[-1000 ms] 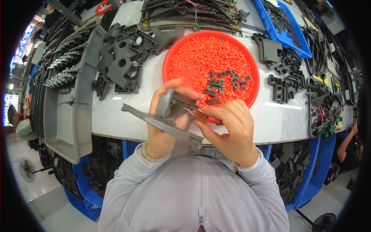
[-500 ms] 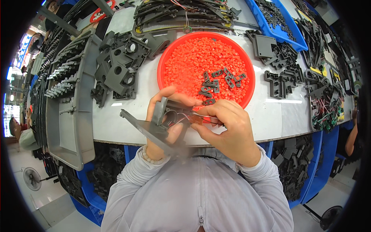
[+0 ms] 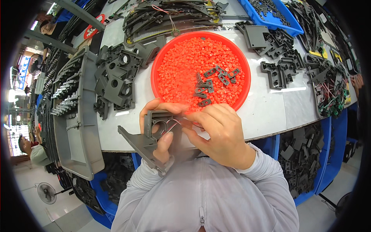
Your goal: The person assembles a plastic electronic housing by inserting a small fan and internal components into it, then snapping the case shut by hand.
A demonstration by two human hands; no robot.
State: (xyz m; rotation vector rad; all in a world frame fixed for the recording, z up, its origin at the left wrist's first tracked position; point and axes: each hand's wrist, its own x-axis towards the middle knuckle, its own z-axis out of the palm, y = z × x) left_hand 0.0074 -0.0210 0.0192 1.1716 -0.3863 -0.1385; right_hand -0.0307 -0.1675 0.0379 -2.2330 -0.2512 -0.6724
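My left hand holds a dark grey plastic housing with a flat angled plate and a round opening, thumb in front and fingers behind. Thin red and white wires run out of the round opening toward my right hand. The right thumb and fingers are pinched on the wires at the housing's right side; their tips are partly hidden and blurred. Just beyond both hands stands a round red tub of small orange-red plastic caps. Several small dark grey brackets lie on the caps.
Dark grey housings are piled left of the tub, beside a grey bin. More grey parts lie to the right, near a blue tray and a bundle of wired boards. Long dark strips lie at the back.
The housing has turned a little, so its round opening and the wires show more plainly. An orange piece seen by the right fingertips is now out of sight. The view has shifted slightly.
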